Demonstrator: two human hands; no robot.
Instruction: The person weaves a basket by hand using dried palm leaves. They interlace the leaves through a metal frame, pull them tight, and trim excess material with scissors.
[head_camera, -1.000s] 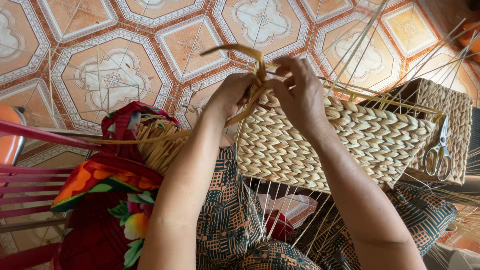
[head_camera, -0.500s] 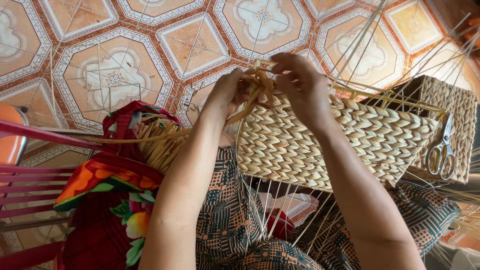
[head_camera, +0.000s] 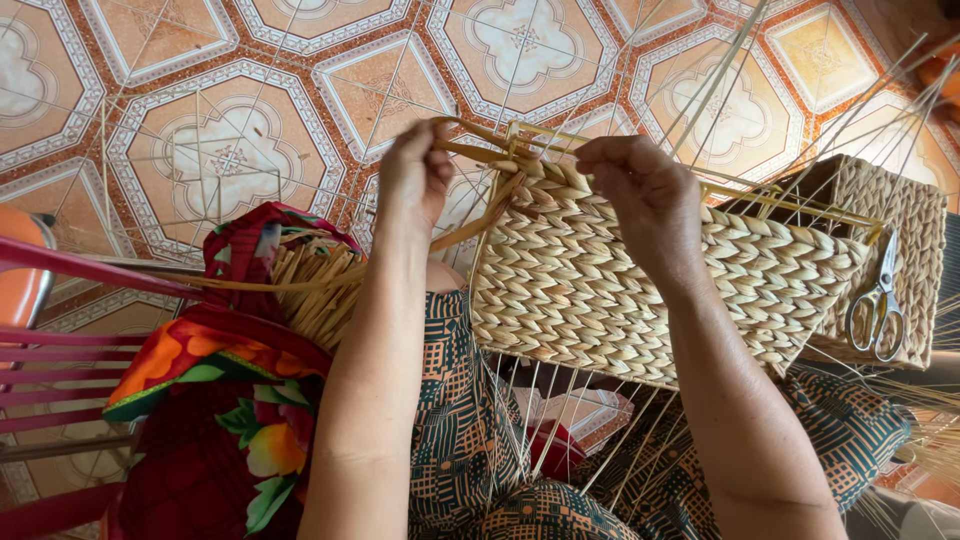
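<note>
Patterned floor tiles (head_camera: 230, 150) in orange, white and red fill the background beneath a seated person at work on a weaving. Left hand (head_camera: 415, 180): grip closed in a pinch on a flat tan weaving strand (head_camera: 470, 225), which runs from the fingers down and back toward a bundle of like strands (head_camera: 315, 285); the wrist is bent slightly, and the forearm rises straight up from the lower edge of the view. Right hand (head_camera: 650, 195): grip closed over the top edge of a partly woven basket (head_camera: 620, 290), fingers curled forward and pressing on the braided rim; whether a strand lies under the fingers cannot be told. The right forearm enters from the lower right and slants up to the left across the woven wall. The basket rests on the person's lap, tilted with its rim away from the camera, its bare upright stakes (head_camera: 560, 430) spreading downward over green-and-orange patterned trousers (head_camera: 470, 450). Scissors (head_camera: 880, 300) lie against a second woven basket (head_camera: 890, 220) at right, just beside the first. A red floral cloth (head_camera: 215, 420) and red chair slats (head_camera: 50, 360) occupy the lower left.
</note>
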